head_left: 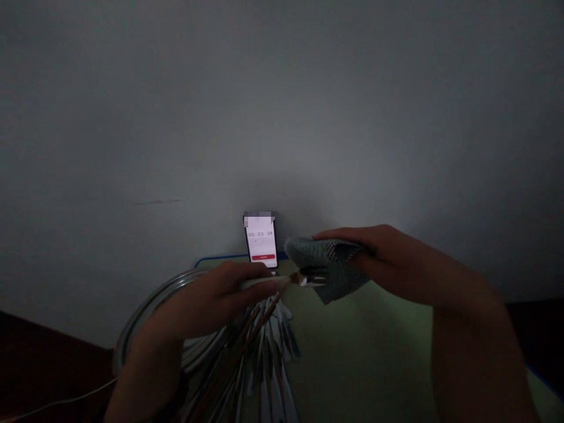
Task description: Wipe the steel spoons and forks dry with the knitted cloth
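The room is dim. My left hand [211,302] is closed round the pale handle of a spoon [282,281], held level and pointing right. My right hand [388,258] grips a grey checked cloth [328,264], which is wrapped round the spoon's shiny bowl end. Below both hands, several pieces of metal cutlery [259,352] lie fanned out on a pale green tabletop [361,352].
A large round metal tray [145,311] sits under my left forearm. A lit phone [261,241] showing a timer leans against the grey wall behind. A white cable [57,402] runs at the lower left. The table has a blue edge [220,257].
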{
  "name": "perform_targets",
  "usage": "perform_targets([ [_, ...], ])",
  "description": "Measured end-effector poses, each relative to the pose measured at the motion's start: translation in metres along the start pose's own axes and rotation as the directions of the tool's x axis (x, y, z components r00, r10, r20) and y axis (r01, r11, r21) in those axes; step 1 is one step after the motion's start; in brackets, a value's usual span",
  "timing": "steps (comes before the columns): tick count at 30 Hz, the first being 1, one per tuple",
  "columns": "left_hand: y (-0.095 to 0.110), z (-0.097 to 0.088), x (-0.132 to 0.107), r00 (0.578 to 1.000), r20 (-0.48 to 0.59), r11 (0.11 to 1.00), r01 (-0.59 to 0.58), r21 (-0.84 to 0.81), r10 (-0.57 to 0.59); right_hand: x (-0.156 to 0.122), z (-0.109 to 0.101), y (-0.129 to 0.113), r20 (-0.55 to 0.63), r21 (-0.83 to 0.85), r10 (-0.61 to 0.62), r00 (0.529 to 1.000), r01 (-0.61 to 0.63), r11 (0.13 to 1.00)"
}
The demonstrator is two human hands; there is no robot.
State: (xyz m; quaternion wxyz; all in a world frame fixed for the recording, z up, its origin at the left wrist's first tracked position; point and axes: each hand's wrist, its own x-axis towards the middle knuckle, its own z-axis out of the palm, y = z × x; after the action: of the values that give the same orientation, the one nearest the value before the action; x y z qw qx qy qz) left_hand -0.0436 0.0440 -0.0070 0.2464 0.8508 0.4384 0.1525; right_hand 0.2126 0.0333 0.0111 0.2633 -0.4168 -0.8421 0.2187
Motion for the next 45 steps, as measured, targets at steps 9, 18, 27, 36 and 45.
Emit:
perform_targets([
  [9,-0.002,-0.001,0.001,0.995,-0.097,0.999,-0.017,-0.039,0.013,-0.004,0.0,-0.011,0.17,0.134,-0.107,0.98,0.085,0.987],
  [18,0.007,0.001,0.001,0.997,-0.079,0.997,-0.033,-0.071,0.028,0.003,0.007,0.002,0.213,0.021,-0.108,0.971,0.106,0.994],
  [27,0.012,0.002,-0.004,0.994,-0.095,0.986,-0.073,-0.15,0.059,0.012,0.014,-0.003,0.136,-0.043,-0.049,0.989,0.055,0.998],
  [36,0.012,0.001,-0.004,0.99,-0.101,0.993,-0.107,-0.051,0.101,0.02,0.017,0.004,0.145,0.02,-0.112,0.983,0.11,0.994],
  [45,0.006,-0.003,-0.014,0.99,-0.046,0.99,-0.127,0.062,0.13,0.018,0.02,0.011,0.015,0.009,-0.137,0.99,0.137,0.991],
])
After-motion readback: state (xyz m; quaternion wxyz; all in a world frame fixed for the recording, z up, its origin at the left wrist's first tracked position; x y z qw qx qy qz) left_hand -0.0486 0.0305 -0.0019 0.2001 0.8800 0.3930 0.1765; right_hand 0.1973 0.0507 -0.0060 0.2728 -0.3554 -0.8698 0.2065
